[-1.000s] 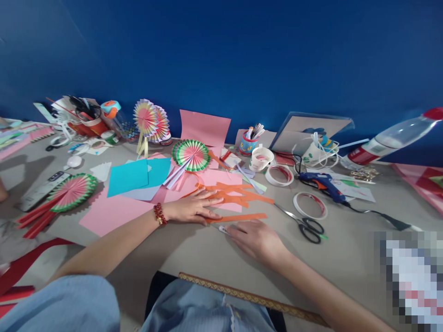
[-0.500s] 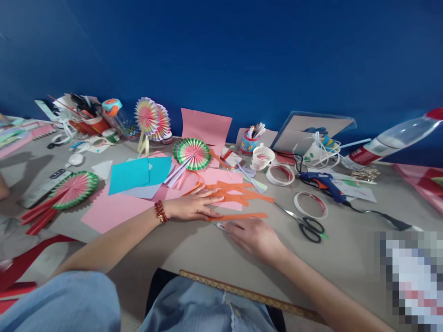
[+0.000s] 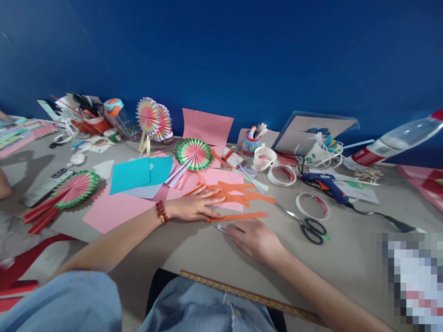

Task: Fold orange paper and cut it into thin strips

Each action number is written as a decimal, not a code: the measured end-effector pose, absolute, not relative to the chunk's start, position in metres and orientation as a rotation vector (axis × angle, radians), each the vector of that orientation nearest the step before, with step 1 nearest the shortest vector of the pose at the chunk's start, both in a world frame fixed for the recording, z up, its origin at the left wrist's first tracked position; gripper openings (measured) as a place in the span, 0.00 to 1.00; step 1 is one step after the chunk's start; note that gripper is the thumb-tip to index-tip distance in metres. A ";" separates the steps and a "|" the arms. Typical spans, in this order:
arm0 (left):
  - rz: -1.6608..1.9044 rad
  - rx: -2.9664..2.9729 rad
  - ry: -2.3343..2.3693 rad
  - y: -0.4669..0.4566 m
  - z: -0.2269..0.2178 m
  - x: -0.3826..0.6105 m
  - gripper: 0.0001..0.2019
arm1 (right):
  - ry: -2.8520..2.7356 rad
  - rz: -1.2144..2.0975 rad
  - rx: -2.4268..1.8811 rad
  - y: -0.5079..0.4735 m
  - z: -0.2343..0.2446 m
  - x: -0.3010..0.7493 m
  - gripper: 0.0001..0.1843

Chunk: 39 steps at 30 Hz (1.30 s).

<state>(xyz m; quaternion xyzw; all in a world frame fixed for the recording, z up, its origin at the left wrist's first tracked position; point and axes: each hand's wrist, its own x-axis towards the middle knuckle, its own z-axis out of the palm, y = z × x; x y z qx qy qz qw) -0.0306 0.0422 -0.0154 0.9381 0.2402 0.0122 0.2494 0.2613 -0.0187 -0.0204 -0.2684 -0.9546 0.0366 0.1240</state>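
My left hand [image 3: 195,206] lies flat with its fingers spread, pressing on one end of an orange paper strip [image 3: 244,216]. More orange paper pieces [image 3: 235,191] lie just beyond its fingertips. My right hand [image 3: 254,237] rests on the table below the strip, its fingers curled together. From them pokes a slim tool with a whitish end [image 3: 222,228] and a thin point toward the left; its kind I cannot make out. Scissors [image 3: 306,225] with black handles lie to the right of the strip, blades toward the orange pieces.
Pink sheets [image 3: 116,210], blue paper [image 3: 131,177] and a pleated paper fan [image 3: 194,154] lie beyond my left arm. On the right are tape rolls [image 3: 313,206], a blue glue gun [image 3: 327,183] and a tilted bottle [image 3: 394,143]. Another person's hand [image 3: 4,184] shows at the left edge.
The view has shifted slightly. Both hands stay at the orange strip; my right hand and the tool have barely moved.
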 end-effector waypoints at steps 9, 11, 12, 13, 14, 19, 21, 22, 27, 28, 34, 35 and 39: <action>0.138 2.528 0.719 0.040 -0.016 -0.023 0.18 | -2.764 0.068 -0.798 -0.021 -0.019 0.260 0.12; 0.171 2.539 0.714 0.040 -0.015 -0.021 0.18 | -2.770 0.072 -0.806 -0.021 -0.018 0.260 0.12; 0.179 2.542 0.700 0.040 -0.015 -0.021 0.18 | -2.772 0.070 -0.807 -0.022 -0.018 0.260 0.12; 0.177 2.543 0.680 0.040 -0.015 -0.021 0.18 | -2.773 0.069 -0.806 -0.022 -0.018 0.260 0.12; 0.165 2.541 0.657 0.041 -0.016 -0.021 0.17 | -2.775 0.070 -0.809 -0.022 -0.018 0.260 0.12; 0.077 2.521 0.586 0.045 -0.020 -0.025 0.18 | -2.769 0.096 -0.800 -0.021 -0.020 0.260 0.12; 0.076 2.525 0.574 0.046 -0.021 -0.026 0.18 | -2.772 0.094 -0.792 -0.020 -0.020 0.260 0.12; 0.084 2.528 0.567 0.046 -0.021 -0.026 0.18 | -2.777 0.090 -0.791 -0.020 -0.020 0.260 0.12; 0.127 2.514 0.546 0.045 -0.018 -0.025 0.19 | -2.769 0.080 -0.781 -0.020 -0.019 0.259 0.13; 0.126 2.510 0.541 0.045 -0.017 -0.025 0.20 | -2.763 0.086 -0.787 -0.020 -0.019 0.258 0.13; 0.109 2.522 0.524 0.046 -0.016 -0.026 0.21 | -2.774 0.079 -0.771 -0.022 -0.019 0.258 0.12; 0.110 2.533 0.523 0.046 -0.016 -0.027 0.21 | -2.776 0.069 -0.764 -0.023 -0.019 0.259 0.13; 0.105 2.562 0.526 0.045 -0.015 -0.027 0.21 | -2.766 0.034 -0.785 -0.025 -0.019 0.259 0.14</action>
